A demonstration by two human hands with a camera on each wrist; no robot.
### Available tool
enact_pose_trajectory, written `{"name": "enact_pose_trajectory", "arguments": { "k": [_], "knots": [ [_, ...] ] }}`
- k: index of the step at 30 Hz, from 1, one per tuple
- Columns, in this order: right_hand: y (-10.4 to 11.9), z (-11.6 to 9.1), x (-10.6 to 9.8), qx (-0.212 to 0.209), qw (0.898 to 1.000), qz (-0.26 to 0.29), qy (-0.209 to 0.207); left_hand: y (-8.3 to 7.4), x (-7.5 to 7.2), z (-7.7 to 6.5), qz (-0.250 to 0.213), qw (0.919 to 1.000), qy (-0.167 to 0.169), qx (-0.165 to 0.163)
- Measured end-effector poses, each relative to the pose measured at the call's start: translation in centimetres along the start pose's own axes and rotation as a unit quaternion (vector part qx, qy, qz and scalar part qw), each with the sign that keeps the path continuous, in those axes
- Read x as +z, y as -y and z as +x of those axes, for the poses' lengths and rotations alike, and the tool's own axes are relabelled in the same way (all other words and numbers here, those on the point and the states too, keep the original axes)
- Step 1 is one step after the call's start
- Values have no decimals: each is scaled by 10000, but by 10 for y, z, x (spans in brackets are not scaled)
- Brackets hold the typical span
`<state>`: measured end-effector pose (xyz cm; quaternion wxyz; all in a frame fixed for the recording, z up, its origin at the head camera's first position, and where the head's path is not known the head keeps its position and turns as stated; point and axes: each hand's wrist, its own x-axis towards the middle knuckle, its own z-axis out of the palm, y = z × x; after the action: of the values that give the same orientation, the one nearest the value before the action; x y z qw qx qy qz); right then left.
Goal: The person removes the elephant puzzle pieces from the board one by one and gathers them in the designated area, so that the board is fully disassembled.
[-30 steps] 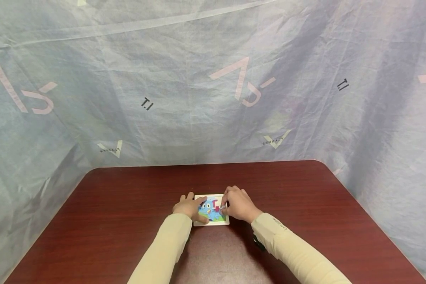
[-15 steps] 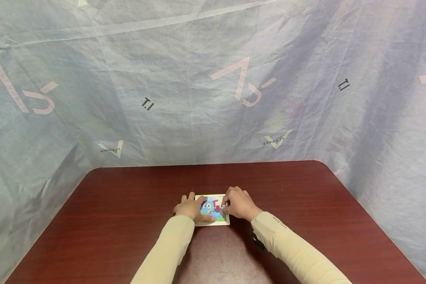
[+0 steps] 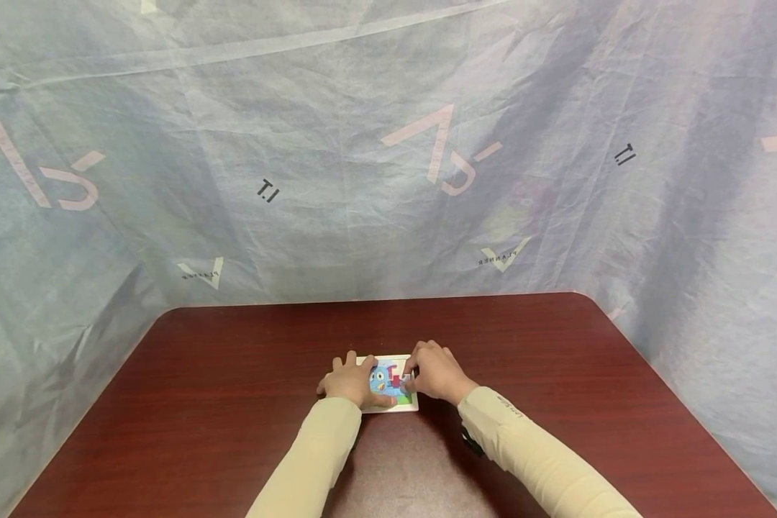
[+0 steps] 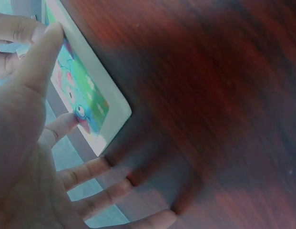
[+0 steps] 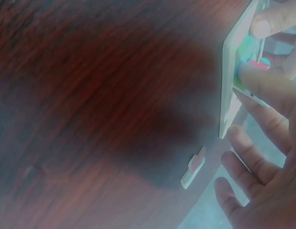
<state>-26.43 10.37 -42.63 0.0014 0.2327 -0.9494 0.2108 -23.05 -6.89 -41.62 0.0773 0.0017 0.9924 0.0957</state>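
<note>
A small jigsaw puzzle in a white tray (image 3: 403, 409) lies on the table, its picture a blue cartoon character (image 4: 86, 107) on green grass. Across its left side spreads my left hand (image 3: 350, 383), thumb along the near edge and index finger on the picture. The other left fingers extend past the tray onto the tabletop. At the right side my right hand (image 3: 437, 370) pinches a puzzle piece (image 5: 256, 98) between thumb and index finger; the piece sits tilted over the tray's right part. Much of that piece is hidden by the fingers.
A loose puzzle piece (image 5: 193, 167) lies on the dark red wooden table (image 3: 246, 345) beyond the tray, under the right hand. Grey printed fabric (image 3: 337, 237) hangs behind the table and along both sides.
My left hand has shifted slightly right, its thumb sliding along the near edge of the puzzle and covering more of the picture. My right hand stays almost still at the right side.
</note>
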Motion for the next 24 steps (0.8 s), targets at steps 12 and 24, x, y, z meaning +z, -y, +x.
{"name": "enact_pose_trajectory", "arguments": {
  "k": [12,24],
  "knots": [
    [-17,-1,-11,-503,9968,619,65,-1,1,4,-207,9994,233,-166],
    [-19,3,-20,-180,9945,991,292,-6,-3,1,-229,9984,413,-296]
  ]
}}
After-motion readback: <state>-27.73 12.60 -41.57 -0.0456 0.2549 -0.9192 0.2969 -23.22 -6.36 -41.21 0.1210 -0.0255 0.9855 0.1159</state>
